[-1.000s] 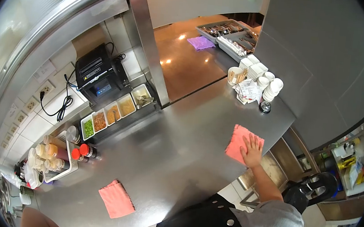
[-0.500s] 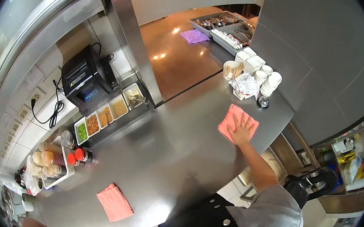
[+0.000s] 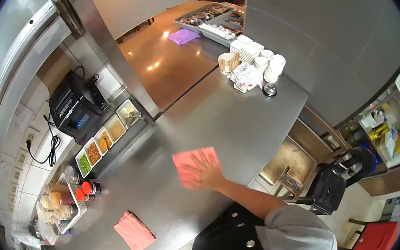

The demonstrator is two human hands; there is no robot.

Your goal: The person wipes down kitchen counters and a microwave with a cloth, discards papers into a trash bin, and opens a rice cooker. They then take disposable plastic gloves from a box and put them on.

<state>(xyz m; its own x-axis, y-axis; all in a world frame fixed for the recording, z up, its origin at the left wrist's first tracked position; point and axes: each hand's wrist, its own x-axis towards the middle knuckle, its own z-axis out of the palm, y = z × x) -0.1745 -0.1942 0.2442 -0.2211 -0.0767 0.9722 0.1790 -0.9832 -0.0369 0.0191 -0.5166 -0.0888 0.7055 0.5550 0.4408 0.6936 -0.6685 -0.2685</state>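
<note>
My right hand (image 3: 206,171) lies flat with spread fingers on a pink cloth (image 3: 185,165), pressing it against the middle of the steel counter (image 3: 154,188). The hand is slightly blurred. A second pink cloth (image 3: 134,232), folded, rests on the counter nearer the front edge, touched by no hand. My left hand is out of the frame.
Along the left wall stand a black printer (image 3: 76,104), topping trays (image 3: 93,153) and a basket of bottles (image 3: 68,209). At the far end are stacked white dishes (image 3: 249,51), paper slips (image 3: 245,76), a bell (image 3: 270,90) and cutlery trays (image 3: 219,32). A black chair (image 3: 328,188) stands right.
My right hand has carried its pink cloth from the counter's far right side toward the middle, leftward and nearer. The left arm has left the frame. The view has shifted.
</note>
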